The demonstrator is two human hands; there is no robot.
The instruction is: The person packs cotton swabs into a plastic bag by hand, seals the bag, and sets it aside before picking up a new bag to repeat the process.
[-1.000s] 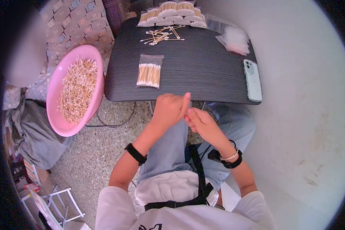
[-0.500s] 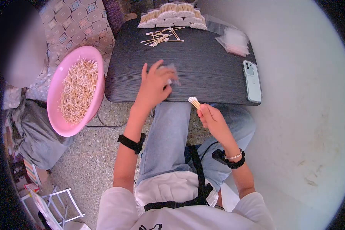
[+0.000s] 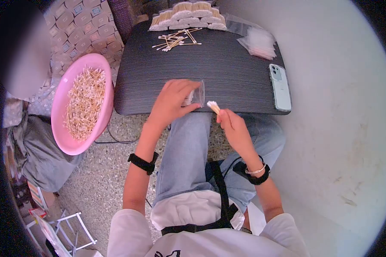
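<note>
Near the front edge of the black table, my left hand (image 3: 174, 102) grips a small clear plastic bag (image 3: 199, 95) whose mouth faces right; some white tips show inside it by the palm. My right hand (image 3: 233, 127) pinches a small bundle of cotton swabs (image 3: 213, 106), white tips up, just right of the bag and apart from it. Loose swabs (image 3: 173, 42) lie scattered at the back of the table. Behind them is a stack of filled swab packs (image 3: 193, 17).
The black table (image 3: 236, 73) carries empty clear bags (image 3: 259, 43) at its back right and a phone (image 3: 281, 88) at its right edge. A pink tub (image 3: 60, 124) full of swabs stands left of the table. A pale wall (image 3: 330, 107) rises on the right.
My left hand has closed on the bag and turned its opening to the right. The right hand with the swabs has moved slightly up and left, closer to the bag.
</note>
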